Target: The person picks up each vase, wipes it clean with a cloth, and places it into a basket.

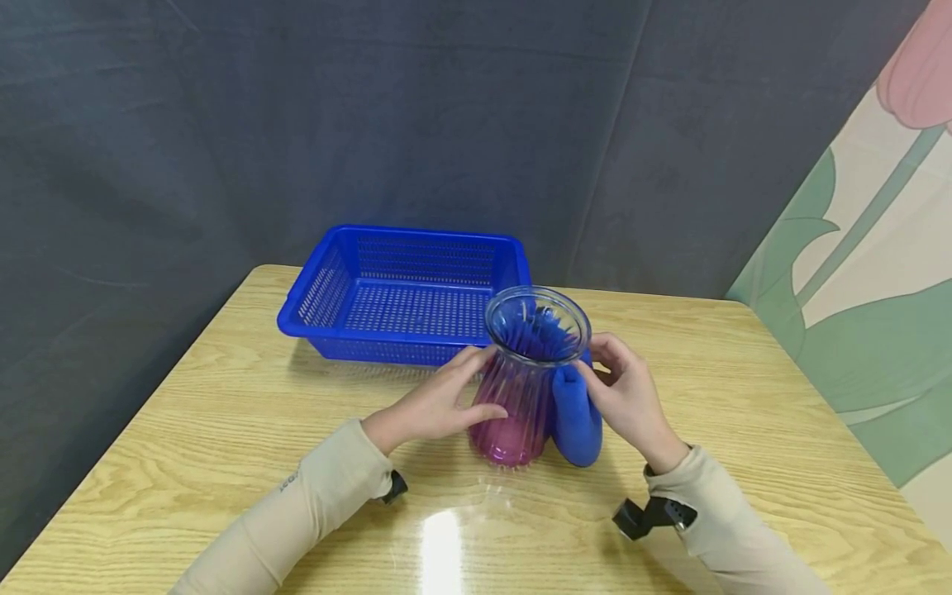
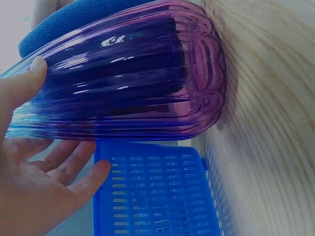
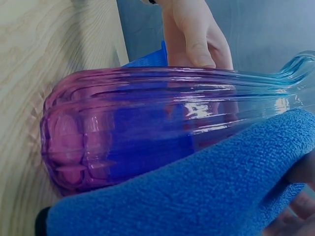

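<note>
A ribbed glass vase [image 1: 513,405], pink at the base and bluish at its flared rim, stands upright on the table. My left hand [image 1: 445,397] holds its left side, the thumb across the near face and the fingers round the back. On the right side of the vase, my right hand [image 1: 628,397] grips a folded blue cloth [image 1: 576,421] near the rim. In the right wrist view the fuzzy cloth [image 3: 187,187] lies along the vase wall [image 3: 147,98], and part of the right hand [image 3: 295,211] is cut off by the frame edge.
Behind the vase and to its left sits a blue perforated plastic basket [image 1: 416,339]. The wooden table [image 1: 223,413] ends at a dark curtain [image 1: 372,124] at the back. A wall with painted flowers [image 1: 878,330] rises on the right.
</note>
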Available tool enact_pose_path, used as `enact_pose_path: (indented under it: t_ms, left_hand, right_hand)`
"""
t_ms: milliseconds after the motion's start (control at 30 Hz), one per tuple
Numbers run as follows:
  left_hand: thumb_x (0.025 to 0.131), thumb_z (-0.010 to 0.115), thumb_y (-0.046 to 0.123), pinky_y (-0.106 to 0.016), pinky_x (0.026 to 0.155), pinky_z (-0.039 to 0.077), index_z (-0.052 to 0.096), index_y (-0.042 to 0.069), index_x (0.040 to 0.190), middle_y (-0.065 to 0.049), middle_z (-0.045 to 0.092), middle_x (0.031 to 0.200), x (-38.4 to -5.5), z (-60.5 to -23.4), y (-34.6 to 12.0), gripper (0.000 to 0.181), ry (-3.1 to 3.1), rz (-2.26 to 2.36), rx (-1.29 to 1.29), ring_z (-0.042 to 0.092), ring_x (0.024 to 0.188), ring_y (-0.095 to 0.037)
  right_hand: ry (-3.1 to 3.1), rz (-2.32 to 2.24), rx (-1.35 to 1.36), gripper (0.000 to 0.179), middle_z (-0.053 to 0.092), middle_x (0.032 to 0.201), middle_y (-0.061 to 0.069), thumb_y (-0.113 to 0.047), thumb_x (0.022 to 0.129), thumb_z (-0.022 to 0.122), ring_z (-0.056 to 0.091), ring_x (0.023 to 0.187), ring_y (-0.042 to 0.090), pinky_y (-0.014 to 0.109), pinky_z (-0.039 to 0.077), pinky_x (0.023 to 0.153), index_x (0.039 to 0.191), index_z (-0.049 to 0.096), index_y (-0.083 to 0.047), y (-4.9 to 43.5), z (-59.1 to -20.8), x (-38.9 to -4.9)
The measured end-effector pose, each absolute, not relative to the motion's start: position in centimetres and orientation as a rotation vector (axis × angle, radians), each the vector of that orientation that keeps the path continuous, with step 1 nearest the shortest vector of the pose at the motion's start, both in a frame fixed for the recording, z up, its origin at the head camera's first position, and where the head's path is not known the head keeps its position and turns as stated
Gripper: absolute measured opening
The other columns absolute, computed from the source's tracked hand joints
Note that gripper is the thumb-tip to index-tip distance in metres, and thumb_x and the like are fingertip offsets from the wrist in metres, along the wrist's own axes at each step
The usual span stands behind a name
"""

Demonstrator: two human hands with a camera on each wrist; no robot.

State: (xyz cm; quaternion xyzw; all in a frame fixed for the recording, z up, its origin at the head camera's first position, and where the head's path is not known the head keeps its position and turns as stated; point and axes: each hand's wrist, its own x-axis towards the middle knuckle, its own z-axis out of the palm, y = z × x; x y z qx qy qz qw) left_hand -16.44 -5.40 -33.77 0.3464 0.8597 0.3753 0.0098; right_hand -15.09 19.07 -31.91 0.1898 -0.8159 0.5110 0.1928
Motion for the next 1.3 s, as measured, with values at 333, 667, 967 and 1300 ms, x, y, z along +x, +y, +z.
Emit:
enact_pose_path:
  t_ms: [333,667,967,1300]
  left_hand:
    - [0.083,0.069,0.031,-0.046,0.105,0.043,0.031,0.01,0.145,-0.011,0.047,0.132,-16.4,-33.8,-5.4,0.076,2.684,1.174,1.091,0.049,0.124,-0.027]
    - [0.084,0.069,0.032,-0.047,0.106,0.042,0.03,0.012,0.146,-0.011,0.046,0.133,-16.4,-33.9,-5.4,0.076,2.669,1.188,1.088,0.048,0.125,-0.027]
    - [0.084,0.068,0.032,-0.048,0.106,0.041,0.028,0.013,0.146,-0.011,0.045,0.135,-16.4,-33.9,-5.4,0.077,2.66,1.186,1.068,0.047,0.127,-0.027]
    - [0.084,0.068,0.033,-0.048,0.107,0.04,0.027,0.013,0.147,-0.011,0.043,0.137,-16.4,-33.9,-5.4,0.077,2.659,1.179,1.053,0.046,0.128,-0.028]
  right_hand:
    - [-2.25,1.282,0.551,0.019,0.065,0.093,0.008,0.015,0.081,0.06,0.056,0.085,-0.011,0.007,0.052,0.07,0.098,0.061,0.009,18.9,-31.4,-14.8]
    - [-2.253,1.056,0.555,0.021,0.068,0.095,0.018,0.014,0.079,0.063,0.051,0.09,-0.017,-0.001,0.045,0.074,0.097,0.062,0.006,19.6,-31.1,-14.8]
    - [-2.264,0.93,0.543,0.021,0.068,0.098,0.016,0.015,0.079,0.06,0.051,0.094,-0.014,-0.003,0.042,0.076,0.097,0.063,0.003,20.9,-30.8,-14.8]
    - [-2.241,0.751,0.511,0.023,0.069,0.096,0.016,0.016,0.077,0.062,0.052,0.083,-0.008,-0.007,0.034,0.07,0.095,0.064,0.002,22.9,-30.2,-14.9]
